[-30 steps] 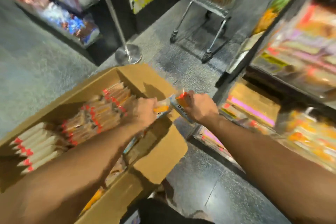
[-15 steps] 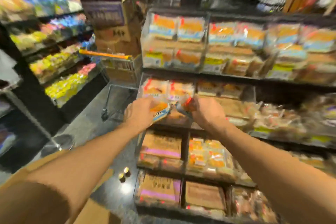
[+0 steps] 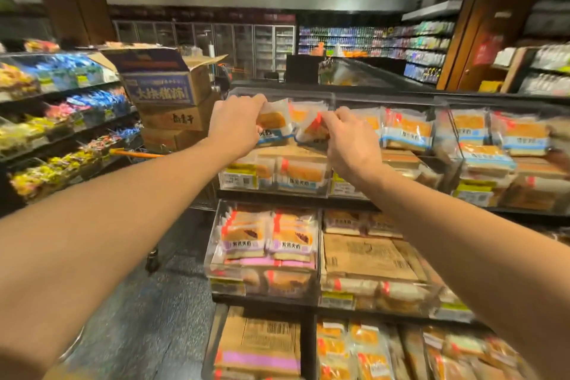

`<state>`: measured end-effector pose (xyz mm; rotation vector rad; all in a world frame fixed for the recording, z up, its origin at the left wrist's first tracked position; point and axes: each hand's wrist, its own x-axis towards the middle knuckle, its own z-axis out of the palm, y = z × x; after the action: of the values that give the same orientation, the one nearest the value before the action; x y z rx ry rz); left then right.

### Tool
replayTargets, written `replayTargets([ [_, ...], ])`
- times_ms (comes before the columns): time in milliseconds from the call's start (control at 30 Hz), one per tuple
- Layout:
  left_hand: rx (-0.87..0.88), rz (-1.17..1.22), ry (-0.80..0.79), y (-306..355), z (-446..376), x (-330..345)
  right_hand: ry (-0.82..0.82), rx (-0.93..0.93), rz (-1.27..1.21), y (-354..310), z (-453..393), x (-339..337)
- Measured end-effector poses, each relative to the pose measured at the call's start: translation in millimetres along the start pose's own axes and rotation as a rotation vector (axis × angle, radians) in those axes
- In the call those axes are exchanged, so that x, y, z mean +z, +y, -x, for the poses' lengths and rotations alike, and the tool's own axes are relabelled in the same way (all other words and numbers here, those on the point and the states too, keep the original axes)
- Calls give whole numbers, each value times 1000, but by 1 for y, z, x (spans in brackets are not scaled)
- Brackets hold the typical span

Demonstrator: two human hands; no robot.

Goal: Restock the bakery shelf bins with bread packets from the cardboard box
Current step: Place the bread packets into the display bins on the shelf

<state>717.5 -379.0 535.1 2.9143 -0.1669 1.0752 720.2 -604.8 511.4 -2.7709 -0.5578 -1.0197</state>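
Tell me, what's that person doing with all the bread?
A person is filling a shop shelf with bread. Each hand grips a bread packet: the left hand holds one with a blue stripe, and the right hand pinches another with a red mark. Both packets are up at the clear top bin, not yet set down. The bins below already hold more packets.

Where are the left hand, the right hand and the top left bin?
left hand (image 3: 236, 125), head view, on the back of the hand.
right hand (image 3: 351, 145), head view, on the back of the hand.
top left bin (image 3: 328, 98), head view, on its clear upper rim.
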Motion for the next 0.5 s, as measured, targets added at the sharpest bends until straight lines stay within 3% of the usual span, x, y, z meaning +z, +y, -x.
replayTargets([
  [233, 23, -16, -32, -39, -73, 59, -10, -20, 120, 4, -91, 49],
  [500, 83, -72, -207, -52, -110, 120, -192, -48, 138, 13, -125, 106],
])
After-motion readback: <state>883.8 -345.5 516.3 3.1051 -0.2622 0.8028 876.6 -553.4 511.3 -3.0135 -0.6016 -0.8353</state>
